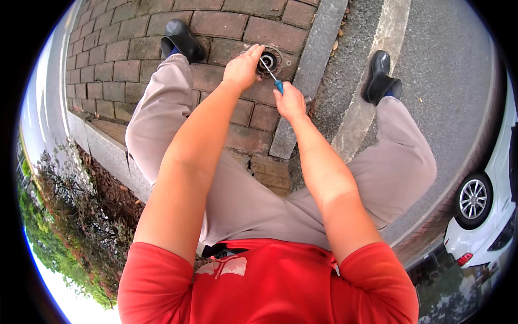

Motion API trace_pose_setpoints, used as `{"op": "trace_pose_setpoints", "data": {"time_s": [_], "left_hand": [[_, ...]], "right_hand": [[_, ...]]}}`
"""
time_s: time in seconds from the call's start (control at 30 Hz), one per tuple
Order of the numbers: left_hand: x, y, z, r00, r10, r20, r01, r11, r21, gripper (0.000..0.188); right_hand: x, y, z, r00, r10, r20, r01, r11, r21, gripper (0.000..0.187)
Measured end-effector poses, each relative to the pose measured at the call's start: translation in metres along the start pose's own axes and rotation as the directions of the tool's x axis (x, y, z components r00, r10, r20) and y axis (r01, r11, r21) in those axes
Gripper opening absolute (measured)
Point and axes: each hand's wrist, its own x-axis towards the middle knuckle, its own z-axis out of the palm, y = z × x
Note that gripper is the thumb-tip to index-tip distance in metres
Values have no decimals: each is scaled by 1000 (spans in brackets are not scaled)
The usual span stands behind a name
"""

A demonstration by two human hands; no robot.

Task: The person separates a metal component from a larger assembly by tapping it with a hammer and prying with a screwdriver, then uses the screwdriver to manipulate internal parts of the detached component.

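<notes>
A small round metal fitting is set into the brick pavement just beside the kerb. My right hand grips a screwdriver with a blue handle, its thin shaft slanting up-left with the tip in the round fitting. My left hand rests on the left rim of the fitting, fingers curled over its edge. Both forearms reach forward from my red shirt over my beige trousers.
My black shoes stand apart: left shoe on the bricks, right shoe on the asphalt by a white painted line. A grey kerbstone runs between them. A white car is parked right. Shrubs grow left.
</notes>
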Motion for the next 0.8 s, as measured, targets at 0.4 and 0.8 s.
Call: {"op": "trace_pose_setpoints", "data": {"time_s": [0.4, 0.8], "left_hand": [[-3, 4, 19, 981, -181, -68, 142, 913, -381, 101], [-6, 17, 4, 972, -226, 61, 234, 930, -283, 98]], "right_hand": [[-7, -12, 4, 993, 119, 19, -119, 993, -4, 35], [-10, -62, -52, 931, 242, 272, -229, 970, -77, 38]]}}
